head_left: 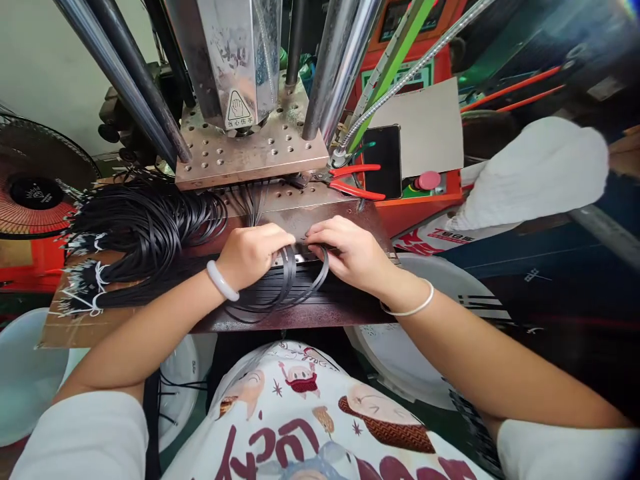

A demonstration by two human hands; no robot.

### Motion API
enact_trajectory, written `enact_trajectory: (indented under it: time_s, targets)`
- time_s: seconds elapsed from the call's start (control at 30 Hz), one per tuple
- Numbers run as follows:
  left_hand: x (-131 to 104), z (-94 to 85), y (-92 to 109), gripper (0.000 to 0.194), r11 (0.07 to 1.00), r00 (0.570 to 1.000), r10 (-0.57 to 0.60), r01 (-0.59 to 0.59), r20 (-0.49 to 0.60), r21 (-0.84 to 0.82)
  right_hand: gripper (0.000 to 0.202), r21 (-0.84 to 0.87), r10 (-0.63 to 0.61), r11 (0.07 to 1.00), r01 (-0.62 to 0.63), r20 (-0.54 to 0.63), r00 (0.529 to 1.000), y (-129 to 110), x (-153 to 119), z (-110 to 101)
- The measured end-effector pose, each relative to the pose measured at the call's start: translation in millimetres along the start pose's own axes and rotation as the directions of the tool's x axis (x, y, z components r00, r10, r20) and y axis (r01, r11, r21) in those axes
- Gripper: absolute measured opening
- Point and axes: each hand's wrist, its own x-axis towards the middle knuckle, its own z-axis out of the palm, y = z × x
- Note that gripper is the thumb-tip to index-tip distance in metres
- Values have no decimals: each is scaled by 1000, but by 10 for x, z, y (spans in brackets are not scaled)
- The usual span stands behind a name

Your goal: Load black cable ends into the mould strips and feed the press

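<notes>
While both hands work close together at the front of the press, the left hand (255, 250) has thumb and fingers pinched on slim black cables (289, 273), and here's the right hand (350, 250), fingertips closed on the looped length just opposite. The held cables bow down between them, curving over the dark front of the surface (310, 317), where more black strands lie side by side. A pale bangle (222, 281) circles the left wrist, a thinner white bracelet (420, 303) the right.

Just beyond, the drilled metal plate (250, 160) sits under the column with its hand-warning label (239, 110). Off to the left, a big heap of coiled black cables (150, 220), some tied with white string, spreads over cardboard (65, 328), with a fan (35, 193) behind. Over on the right, red-handled pliers (356, 190) lie near a black flat device (387, 157), and a red push button (429, 180) stands just past that.
</notes>
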Motion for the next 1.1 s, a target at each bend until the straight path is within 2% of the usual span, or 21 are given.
enact_trajectory:
  time_s: [0.07,0.1,0.2,0.3,0.37,0.43,0.53,0.6,0.67,0.73,0.8,0.9,0.97,1.1]
  targets:
    - [-41,29,14,32,999,997,-32,31,-76,-14,15,93,16,996,-13,-31,999,-25,-28,1]
    - [-61,40,3,33,998,995,-58,57,-86,-15,15,84,23,996,-20,-30,999,-36,-39,-9]
    - [-124,13,-29,32,991,986,-129,126,-104,-38,17,-59,44,997,-43,20,999,-74,-78,-102]
    - [-172,-125,4,24,956,961,-235,201,-146,-214,19,-38,24,999,-18,175,984,-112,-99,-212]
    - [-173,-210,22,16,915,950,-293,248,-104,-317,20,-4,4,1000,-3,300,954,-116,-63,-220]
    - [-143,-242,-7,13,907,945,-313,266,-97,-327,21,-36,35,999,-23,398,917,-93,22,-162]
    - [-77,-210,-108,13,944,918,-290,228,-271,-239,23,-112,86,993,-42,431,898,-30,164,-13]
    - [-63,-188,-146,14,964,878,-251,191,-409,-183,23,-197,69,980,7,377,924,-5,189,71]
    - [-94,-186,-127,14,976,863,-213,164,-459,-145,22,-298,1,950,96,310,951,-12,127,117]
    - [-147,-188,-64,15,979,895,-186,136,-406,-149,25,-334,-106,923,190,252,962,-42,14,116]
    - [-175,-171,5,16,970,930,-193,133,-314,-202,26,-256,-166,943,214,196,967,-65,-68,74]
    - [-113,-83,55,19,940,947,-256,197,-192,-279,23,-104,-85,990,94,86,993,-17,-15,-4]
    - [-34,7,44,23,933,950,-283,241,-130,-268,22,-26,-38,999,39,50,998,69,105,-20]
    - [35,149,-11,26,954,955,-271,251,-121,-162,22,146,-59,988,41,121,991,202,249,52]
